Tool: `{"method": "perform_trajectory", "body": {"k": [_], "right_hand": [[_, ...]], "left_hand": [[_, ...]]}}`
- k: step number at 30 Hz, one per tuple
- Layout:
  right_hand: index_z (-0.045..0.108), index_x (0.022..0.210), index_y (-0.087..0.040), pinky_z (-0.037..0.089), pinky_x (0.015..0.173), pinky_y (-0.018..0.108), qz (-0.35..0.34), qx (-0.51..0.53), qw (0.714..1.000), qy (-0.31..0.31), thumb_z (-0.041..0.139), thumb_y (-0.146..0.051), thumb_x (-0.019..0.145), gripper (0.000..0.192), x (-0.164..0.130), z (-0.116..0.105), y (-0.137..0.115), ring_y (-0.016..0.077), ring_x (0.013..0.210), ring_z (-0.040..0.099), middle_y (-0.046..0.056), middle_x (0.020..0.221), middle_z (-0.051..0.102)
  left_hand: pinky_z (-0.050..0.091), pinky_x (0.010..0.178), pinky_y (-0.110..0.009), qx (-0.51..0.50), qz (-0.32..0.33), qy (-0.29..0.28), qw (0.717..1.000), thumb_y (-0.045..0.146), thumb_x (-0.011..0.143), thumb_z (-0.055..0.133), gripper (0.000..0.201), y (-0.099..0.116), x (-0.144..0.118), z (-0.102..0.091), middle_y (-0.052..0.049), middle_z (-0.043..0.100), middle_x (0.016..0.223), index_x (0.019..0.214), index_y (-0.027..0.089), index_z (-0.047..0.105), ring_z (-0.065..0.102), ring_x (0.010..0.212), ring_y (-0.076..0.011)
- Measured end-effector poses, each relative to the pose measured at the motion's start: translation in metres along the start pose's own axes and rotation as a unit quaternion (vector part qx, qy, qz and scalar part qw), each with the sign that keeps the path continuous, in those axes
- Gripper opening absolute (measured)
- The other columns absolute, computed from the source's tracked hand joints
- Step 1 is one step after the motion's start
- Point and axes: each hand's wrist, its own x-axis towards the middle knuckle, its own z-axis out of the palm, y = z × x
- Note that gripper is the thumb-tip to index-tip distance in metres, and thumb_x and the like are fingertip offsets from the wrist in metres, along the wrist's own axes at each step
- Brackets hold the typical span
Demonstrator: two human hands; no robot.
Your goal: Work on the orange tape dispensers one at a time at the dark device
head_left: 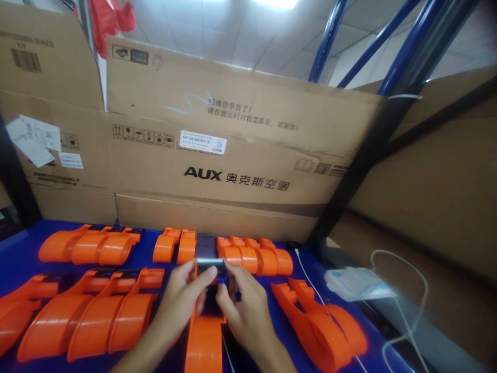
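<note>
Pinched between both thumbs and forefingers, a dark metal plate sat atop an orange tape dispenser as the left hand and right hand pressed in, where an uneven squeeze could likely skew it.

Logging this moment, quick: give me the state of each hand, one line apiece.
Left hand: shut on the dark metal part at the front of the orange tape dispenser.
Right hand: shut on the same dark metal part from the other side.
</note>
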Motion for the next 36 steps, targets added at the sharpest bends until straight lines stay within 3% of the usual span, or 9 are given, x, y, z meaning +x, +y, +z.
{"method": "perform_trajectory", "body": {"k": [8, 11, 15, 23, 30, 36], "right_hand": [[0.057, 0.129, -0.017, 0.058, 0.076, 0.034, -0.022, 0.019, 0.999, -0.027, 0.051, -0.016, 0.094, 0.036, 0.001, -0.002, 0.002, 0.0216, 0.081, 0.067, 0.01, 0.096, 0.07], [0.056, 0.135, -0.018, 0.059, 0.075, 0.034, -0.012, 0.028, 0.998, -0.047, 0.053, -0.021, 0.097, 0.039, 0.002, -0.002, 0.003, 0.0213, 0.079, 0.067, 0.009, 0.093, 0.07], [0.049, 0.146, -0.019, 0.058, 0.087, 0.039, -0.044, 0.021, 0.996, -0.07, 0.054, -0.021, 0.097, 0.049, 0.004, -0.003, 0.006, 0.0239, 0.09, 0.068, 0.011, 0.104, 0.072], [0.041, 0.151, -0.013, 0.061, 0.071, 0.037, -0.089, -0.04, 0.993, -0.063, 0.048, -0.009, 0.09, 0.061, -0.003, 0.006, 0.017, 0.023, 0.077, 0.067, 0.01, 0.088, 0.07], [0.043, 0.146, -0.01, 0.061, 0.068, 0.035, -0.113, -0.083, 0.99, -0.026, 0.046, -0.004, 0.087, 0.059, -0.01, 0.017, 0.02, 0.0217, 0.072, 0.066, 0.01, 0.085, 0.07], [0.049, 0.142, -0.011, 0.06, 0.067, 0.034, -0.104, -0.056, 0.992, -0.042, 0.048, -0.008, 0.09, 0.052, -0.006, 0.009, 0.019, 0.0211, 0.072, 0.065, 0.01, 0.087, 0.07]], "left_hand": [[0.029, 0.036, -0.018, -0.03, -0.008, -0.009, 0.999, 0.049, 0.084, 0.071, 0.032, 0.006, -0.001, 0.001, 0.01, 0.042, 0.04, 0.087, 0.017, 0.066, 0.034, 0.032, -0.0062], [0.029, 0.037, -0.017, -0.064, -0.015, 0.007, 0.998, 0.046, 0.085, 0.07, 0.03, 0.01, -0.001, 0.001, 0.009, 0.045, 0.041, 0.087, 0.017, 0.067, 0.036, 0.033, -0.0053], [0.03, 0.038, -0.017, -0.082, -0.017, 0.036, 0.996, 0.043, 0.085, 0.069, 0.028, 0.012, 0.0, 0.0, 0.006, 0.052, 0.047, 0.085, 0.016, 0.067, 0.04, 0.035, -0.0051], [0.029, 0.04, -0.017, -0.073, -0.033, 0.036, 0.996, 0.048, 0.079, 0.076, 0.036, 0.01, -0.001, 0.003, 0.007, 0.048, 0.046, 0.091, 0.015, 0.069, 0.036, 0.038, -0.0047], [0.028, 0.04, -0.017, -0.068, -0.045, 0.039, 0.996, 0.049, 0.075, 0.08, 0.039, 0.008, -0.003, 0.006, 0.008, 0.046, 0.045, 0.091, 0.015, 0.07, 0.034, 0.039, -0.0041], [0.028, 0.039, -0.017, -0.079, -0.044, 0.034, 0.995, 0.048, 0.075, 0.081, 0.037, 0.006, -0.001, 0.002, 0.008, 0.046, 0.044, 0.087, 0.016, 0.067, 0.033, 0.038, -0.0046]]}}
